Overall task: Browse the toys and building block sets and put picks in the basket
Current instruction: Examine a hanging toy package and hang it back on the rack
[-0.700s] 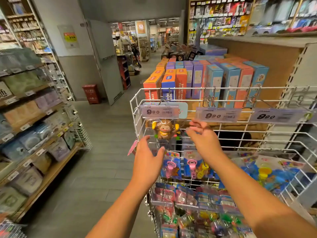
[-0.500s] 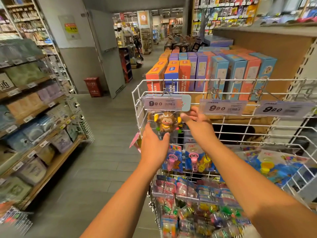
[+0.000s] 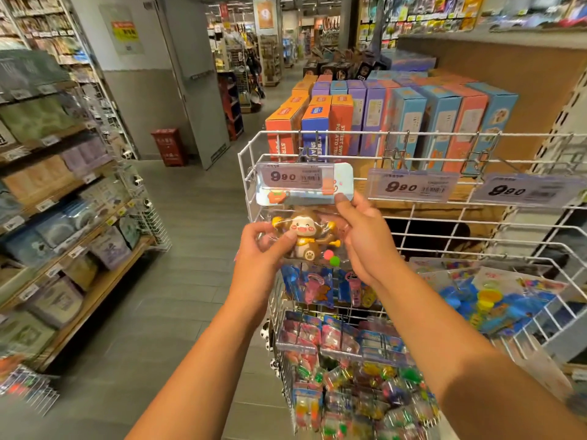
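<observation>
The monkey toy pack (image 3: pixel 305 236), a brown figure sealed in clear plastic under a pale blue header card, is found hanging at the top left of the white wire rack (image 3: pixel 413 217), directly below the price tag (image 3: pixel 293 176) reading 990. It is held from both sides. The left hand (image 3: pixel 263 249) grips the pack at 9 o'clock, thumb laid across the clear front. The right hand (image 3: pixel 359 236) is placed at 3 o'clock, its fingertip pinching the lower right corner of the header card.

Compared with 0.7 s ago, both hands are seen to have risen from below the pack and closed onto it; at that time neither hand was touching it. The pack is now taken in hand but is judged not yet unhooked, since its card remains tucked behind the tag.

Outward from the pack, blue carded toys (image 3: pixel 317 287) hang at 6 o'clock, with smaller bagged toys (image 3: pixel 349 392) lower down. Upright boxed sets (image 3: pixel 397 122) are ranged at 12 o'clock behind the rack. 2 further 990 tags (image 3: pixel 413 185) are clipped at 3 o'clock. Packaged goods on wooden shelving (image 3: pixel 63 217) stand across the aisle at 9 o'clock.

No basket is visible. The pick is judged selected; lifting off the hook and depositing remain outstanding.
</observation>
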